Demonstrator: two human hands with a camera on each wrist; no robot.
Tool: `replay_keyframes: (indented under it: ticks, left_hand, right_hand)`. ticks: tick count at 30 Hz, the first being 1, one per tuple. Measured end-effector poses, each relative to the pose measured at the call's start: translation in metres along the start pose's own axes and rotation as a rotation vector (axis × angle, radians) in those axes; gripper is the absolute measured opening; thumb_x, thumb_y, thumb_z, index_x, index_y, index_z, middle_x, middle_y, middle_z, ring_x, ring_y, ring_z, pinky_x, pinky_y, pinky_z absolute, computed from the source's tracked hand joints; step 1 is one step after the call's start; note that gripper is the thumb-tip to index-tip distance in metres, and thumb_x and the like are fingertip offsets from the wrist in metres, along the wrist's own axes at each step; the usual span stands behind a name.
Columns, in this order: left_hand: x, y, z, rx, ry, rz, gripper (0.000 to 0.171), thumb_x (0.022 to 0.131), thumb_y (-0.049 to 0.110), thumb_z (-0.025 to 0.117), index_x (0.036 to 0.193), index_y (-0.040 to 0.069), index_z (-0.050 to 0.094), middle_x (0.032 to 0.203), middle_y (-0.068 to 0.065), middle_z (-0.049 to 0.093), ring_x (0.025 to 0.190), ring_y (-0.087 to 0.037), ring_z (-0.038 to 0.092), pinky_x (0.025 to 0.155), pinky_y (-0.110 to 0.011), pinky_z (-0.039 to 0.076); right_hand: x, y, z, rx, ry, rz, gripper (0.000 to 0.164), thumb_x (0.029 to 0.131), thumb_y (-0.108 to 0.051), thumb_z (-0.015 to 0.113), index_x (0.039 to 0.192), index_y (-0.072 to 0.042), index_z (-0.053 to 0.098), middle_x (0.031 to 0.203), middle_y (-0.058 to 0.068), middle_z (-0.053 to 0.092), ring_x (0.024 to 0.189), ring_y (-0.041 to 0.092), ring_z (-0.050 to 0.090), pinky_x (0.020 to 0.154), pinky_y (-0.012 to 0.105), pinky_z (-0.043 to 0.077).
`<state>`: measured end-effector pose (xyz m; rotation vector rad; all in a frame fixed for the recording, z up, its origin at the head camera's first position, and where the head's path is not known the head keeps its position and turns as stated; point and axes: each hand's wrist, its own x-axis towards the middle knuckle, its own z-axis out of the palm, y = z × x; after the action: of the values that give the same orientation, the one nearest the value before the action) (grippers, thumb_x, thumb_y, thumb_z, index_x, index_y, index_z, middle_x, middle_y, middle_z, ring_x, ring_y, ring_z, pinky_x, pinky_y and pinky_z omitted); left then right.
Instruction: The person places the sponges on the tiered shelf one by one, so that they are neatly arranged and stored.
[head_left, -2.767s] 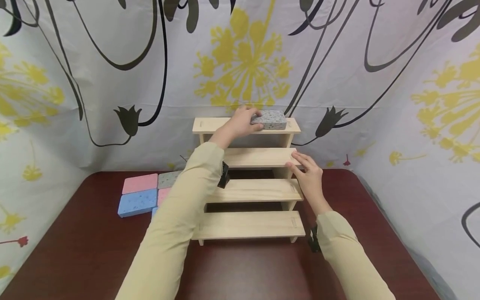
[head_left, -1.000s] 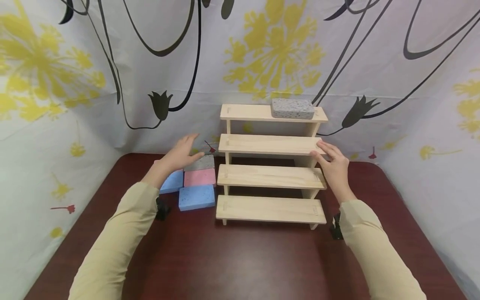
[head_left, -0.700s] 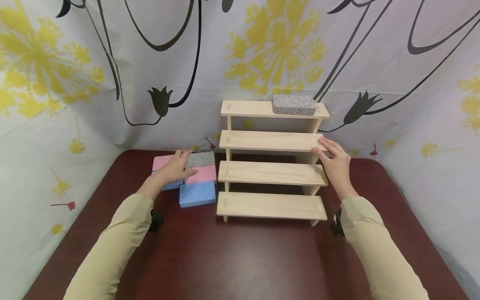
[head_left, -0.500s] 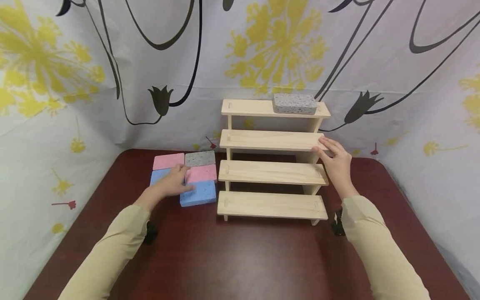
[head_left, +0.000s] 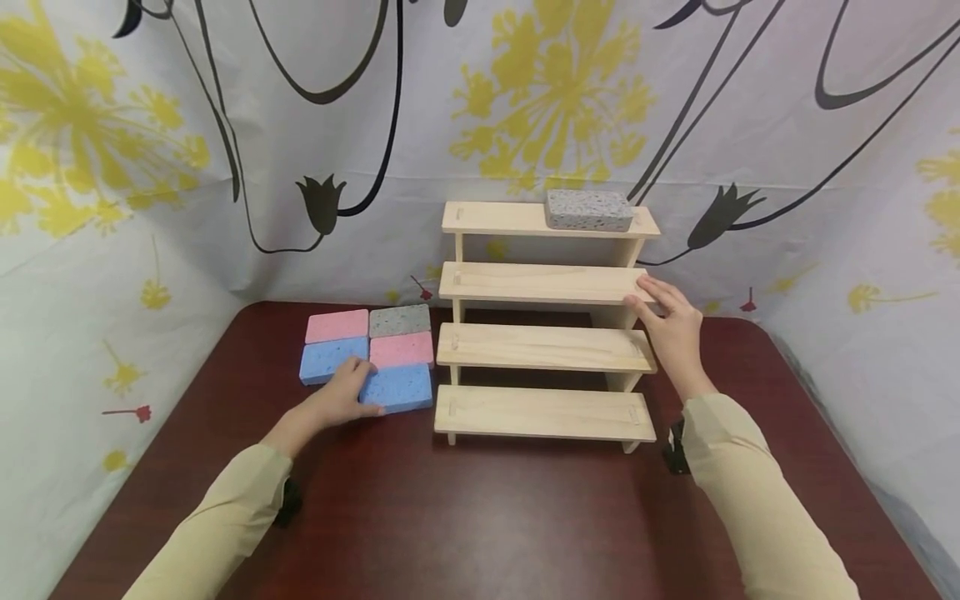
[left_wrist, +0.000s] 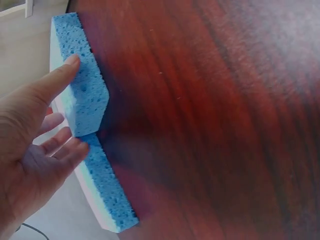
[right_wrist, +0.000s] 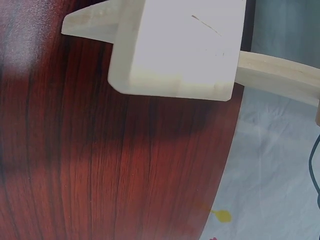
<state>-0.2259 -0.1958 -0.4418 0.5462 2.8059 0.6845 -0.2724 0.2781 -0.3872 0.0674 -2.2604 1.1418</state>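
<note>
Several sponges lie in two columns at the table's left: a near blue sponge [head_left: 397, 387], another blue sponge [head_left: 326, 358], two pink sponges [head_left: 337, 325] and a grey sponge [head_left: 400, 320]. My left hand [head_left: 341, 396] grips the near blue sponge by its left end, the thumb along its porous near side in the left wrist view. A wooden tiered shelf [head_left: 543, 343] stands to the right. On its second tier from the top, my right hand [head_left: 671, 329] pinches the right end, fingers above and thumb at the front edge. A speckled grey sponge [head_left: 588, 210] rests on the top tier.
All of this stands on a dark red-brown table [head_left: 480, 517]. A patterned cloth [head_left: 390, 125] with yellow flowers and dark stems hangs behind and around it. The shelf's lowest tier [head_left: 543, 412] sits right of the near blue sponge.
My left hand let go of the grey sponge on the top tier, moved left and down past the pink sponges, and took hold of the near blue sponge. The right hand stayed at the shelf.
</note>
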Motion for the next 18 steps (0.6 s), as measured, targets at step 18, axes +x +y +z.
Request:
replay_keyframes:
  ticks: [18]
  left_hand:
    - [-0.0026,0.0018,0.0054,-0.033,0.043,-0.082,0.076,0.071,0.028,0.077,0.126,-0.009,0.040,0.120,-0.024,0.037,0.106,-0.033,0.041,0.091,-0.049,0.043]
  right_hand:
    - [0.0001,0.0036,0.0020,0.024,0.037,-0.041,0.039,0.074,-0.024,0.074,0.111,-0.010,0.067,0.118,0.005,0.064,0.111,0.001,0.055,0.087,0.004,0.038]
